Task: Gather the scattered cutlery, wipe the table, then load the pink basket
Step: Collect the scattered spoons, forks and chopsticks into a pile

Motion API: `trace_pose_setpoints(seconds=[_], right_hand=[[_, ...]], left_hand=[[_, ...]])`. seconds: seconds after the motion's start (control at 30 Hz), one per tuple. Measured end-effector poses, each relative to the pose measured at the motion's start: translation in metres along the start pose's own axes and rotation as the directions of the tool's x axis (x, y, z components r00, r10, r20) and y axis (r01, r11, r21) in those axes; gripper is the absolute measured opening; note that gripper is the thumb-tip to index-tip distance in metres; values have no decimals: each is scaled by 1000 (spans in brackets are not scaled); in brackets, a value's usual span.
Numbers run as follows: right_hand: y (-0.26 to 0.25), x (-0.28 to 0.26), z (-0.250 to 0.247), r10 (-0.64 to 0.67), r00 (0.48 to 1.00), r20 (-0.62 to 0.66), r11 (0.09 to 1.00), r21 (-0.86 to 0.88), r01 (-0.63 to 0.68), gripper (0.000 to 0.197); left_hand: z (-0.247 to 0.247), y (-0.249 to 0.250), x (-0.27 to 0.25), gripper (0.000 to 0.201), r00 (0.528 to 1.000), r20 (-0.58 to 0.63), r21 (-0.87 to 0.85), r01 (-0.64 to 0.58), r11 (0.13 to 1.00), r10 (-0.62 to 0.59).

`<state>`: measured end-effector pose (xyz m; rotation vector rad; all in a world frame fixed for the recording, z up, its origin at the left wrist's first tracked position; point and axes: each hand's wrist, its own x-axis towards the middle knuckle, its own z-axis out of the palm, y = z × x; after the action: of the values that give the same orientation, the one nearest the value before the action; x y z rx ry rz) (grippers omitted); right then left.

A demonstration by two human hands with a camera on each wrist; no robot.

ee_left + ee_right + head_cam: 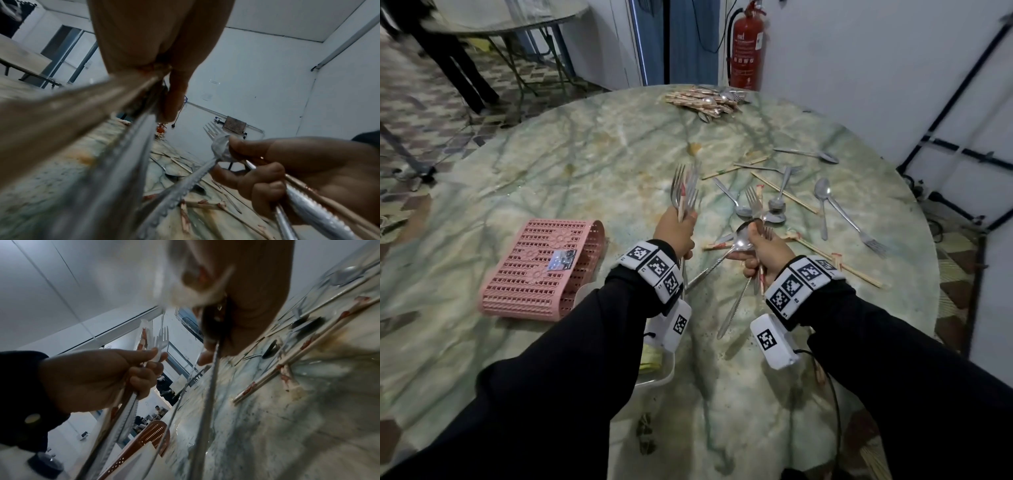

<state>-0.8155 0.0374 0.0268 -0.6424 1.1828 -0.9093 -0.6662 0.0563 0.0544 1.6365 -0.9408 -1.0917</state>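
Above the middle of the marbled round table (551, 171), my left hand (676, 229) grips a bundle of forks (685, 190) and a chopstick, tines up. Close to its right, my right hand (763, 246) grips a spoon (743, 236), a fork and chopsticks, handles pointing down. In the left wrist view the right hand (287, 175) curls round that spoon (221, 150). In the right wrist view the left hand (98, 379) clasps its forks (161, 340). The pink basket (544, 270) lies on its side at the left. Loose spoons (822, 190), forks and chopsticks lie scattered at the right.
A heap of wrapped chopsticks and spoons (705, 101) sits at the table's far edge. A white container with a yellow cloth (650, 359) rests under my left wrist. A red fire extinguisher (746, 48) stands beyond the table; a black frame (945, 150) stands at right.
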Motion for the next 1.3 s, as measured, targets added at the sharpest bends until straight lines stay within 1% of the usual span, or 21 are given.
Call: trace_pose_setpoints(seconds=[0.07, 0.17, 0.23, 0.27, 0.37, 0.47, 0.6, 0.7, 0.77, 0.83, 0.9, 0.97, 1.03, 1.1, 1.17, 1.23, 1.3], right_hand=[[-1, -1, -1, 6, 999, 32, 1000, -30, -5, 20], [-1, 0, -3, -27, 998, 56, 998, -62, 30, 22], [-1, 2, -3, -74, 996, 44, 994, -72, 77, 25], [-2, 3, -4, -99, 995, 32, 993, -66, 101, 26], [-6, 4, -7, -141, 990, -15, 990, -21, 141, 26], [-10, 6, -12, -152, 987, -45, 988, -3, 152, 26], [-8, 10, -14, -146, 989, -23, 989, -25, 145, 31], [-3, 10, -13, -113, 992, 62, 994, 0, 113, 32], [-1, 11, -12, -67, 993, 94, 998, 9, 66, 26], [-3, 10, -10, -49, 996, 78, 999, 1, 49, 16], [-6, 12, -11, -68, 997, 44, 997, 50, 66, 9], [-11, 12, -14, -105, 994, 26, 991, 87, 102, 10], [-15, 14, -16, -130, 991, 23, 986, 104, 127, 6], [-18, 17, -17, -143, 990, 9, 981, 131, 141, 11], [-20, 19, -16, -170, 985, -2, 975, 147, 168, 10], [-22, 17, -15, -206, 979, -5, 967, 151, 204, 16], [-24, 13, -15, -250, 968, 14, 957, 158, 245, 17]], left_hand=[[2, -1, -3, 8, 999, 34, 73, 21, 997, -23], [6, -5, -8, 28, 994, 105, 198, 23, 980, -44], [8, -7, -12, 38, 984, 160, 251, 31, 967, -73], [8, -8, -13, 37, 978, 190, 261, 38, 965, -89], [9, -9, -16, 24, 952, 280, 296, 41, 954, -128], [12, -10, -20, 16, 936, 317, 323, 46, 945, -154], [21, -9, -22, 17, 941, 322, 238, 27, 971, -106], [28, -5, -22, 18, 946, 317, 177, 13, 984, -69], [33, -3, -24, 22, 944, 324, 153, 7, 988, -57], [36, -3, -25, 27, 945, 323, 157, 5, 988, -55], [36, -6, -25, 33, 950, 306, 185, 1, 983, -58], [33, -11, -25, 36, 952, 295, 203, 15, 979, -75], [32, -15, -25, 37, 936, 336, 193, 39, 980, -103], [33, -16, -27, 37, 920, 369, 199, 59, 978, -130], [35, -14, -28, 37, 911, 377, 219, 84, 972, -164], [35, -13, -27, 37, 903, 389, 238, 96, 967, -185], [33, -14, -26, 36, 909, 377, 229, 93, 969, -177]])
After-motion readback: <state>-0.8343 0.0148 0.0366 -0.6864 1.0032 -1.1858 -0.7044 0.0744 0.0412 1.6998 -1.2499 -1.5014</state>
